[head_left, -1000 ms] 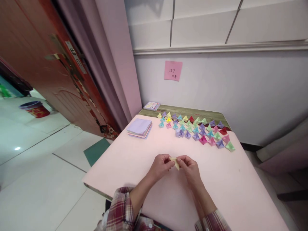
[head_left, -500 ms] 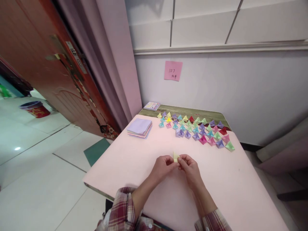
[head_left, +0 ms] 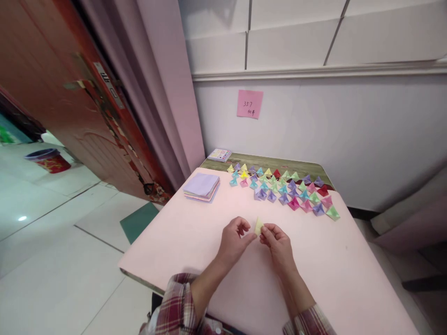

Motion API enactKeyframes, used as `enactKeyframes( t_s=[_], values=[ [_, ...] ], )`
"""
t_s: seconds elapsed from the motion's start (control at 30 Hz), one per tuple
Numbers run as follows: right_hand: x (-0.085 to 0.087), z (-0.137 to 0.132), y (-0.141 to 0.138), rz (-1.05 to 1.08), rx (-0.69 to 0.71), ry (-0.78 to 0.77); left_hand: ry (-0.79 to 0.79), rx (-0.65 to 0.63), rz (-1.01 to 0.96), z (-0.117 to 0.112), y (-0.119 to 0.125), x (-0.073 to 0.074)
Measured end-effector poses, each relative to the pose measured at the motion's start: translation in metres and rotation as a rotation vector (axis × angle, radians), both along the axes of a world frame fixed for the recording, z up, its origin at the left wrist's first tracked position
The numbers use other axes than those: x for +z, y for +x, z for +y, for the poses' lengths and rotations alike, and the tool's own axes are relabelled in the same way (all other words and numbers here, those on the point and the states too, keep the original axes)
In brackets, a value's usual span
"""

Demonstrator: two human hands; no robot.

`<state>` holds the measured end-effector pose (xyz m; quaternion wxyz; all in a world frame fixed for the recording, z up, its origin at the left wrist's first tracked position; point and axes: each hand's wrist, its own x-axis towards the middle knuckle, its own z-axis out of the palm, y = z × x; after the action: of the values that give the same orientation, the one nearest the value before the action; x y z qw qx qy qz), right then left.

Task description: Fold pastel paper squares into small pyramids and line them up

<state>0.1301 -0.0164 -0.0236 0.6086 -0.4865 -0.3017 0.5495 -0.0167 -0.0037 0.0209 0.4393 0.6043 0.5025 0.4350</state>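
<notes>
A small pale yellow folded paper point(head_left: 258, 226) is pinched between the thumb and fingers of my right hand point(head_left: 278, 242), just above the pink tabletop point(head_left: 251, 284). Beside it, my left hand point(head_left: 234, 239) has its thumb and curled fingers apart, the thumb tip close to the paper's lower left edge. Whether that thumb touches the paper I cannot tell. Beyond my hands, several rows of small folded paper shapes point(head_left: 283, 198) in purple, blue, green, pink, red and yellow stand on the table.
A stack of coloured paper squares point(head_left: 201, 184) lies at the table's left side. Behind it is a small printed packet point(head_left: 220, 155) on the wood-patterned far strip. A pink note point(head_left: 249, 104) is stuck on the wall. A green sheet point(head_left: 138, 222) shows left of the table.
My left hand has opened and drawn slightly left from the yellow paper. The paper, in my right hand, has turned and shifted a little to the right.
</notes>
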Motion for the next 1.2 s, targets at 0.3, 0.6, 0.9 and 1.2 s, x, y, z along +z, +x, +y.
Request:
enactKeyframes(
  t_s=[0.3, 0.6, 0.9, 1.2],
  values=[
    [0.002, -0.002, -0.003, -0.046, 0.003, 0.03, -0.099, 0.004, -0.167, 0.005, 0.004, -0.002],
    [0.005, -0.004, -0.006, -0.128, 0.009, 0.094, -0.122, 0.012, -0.233, 0.003, 0.006, -0.008],
    [0.006, -0.005, -0.005, -0.115, -0.014, 0.086, -0.064, 0.046, -0.183, 0.0, 0.006, 0.001],
    [0.005, -0.006, -0.006, -0.177, -0.006, 0.115, -0.268, -0.019, -0.343, 0.001, 0.006, 0.001]
  ],
)
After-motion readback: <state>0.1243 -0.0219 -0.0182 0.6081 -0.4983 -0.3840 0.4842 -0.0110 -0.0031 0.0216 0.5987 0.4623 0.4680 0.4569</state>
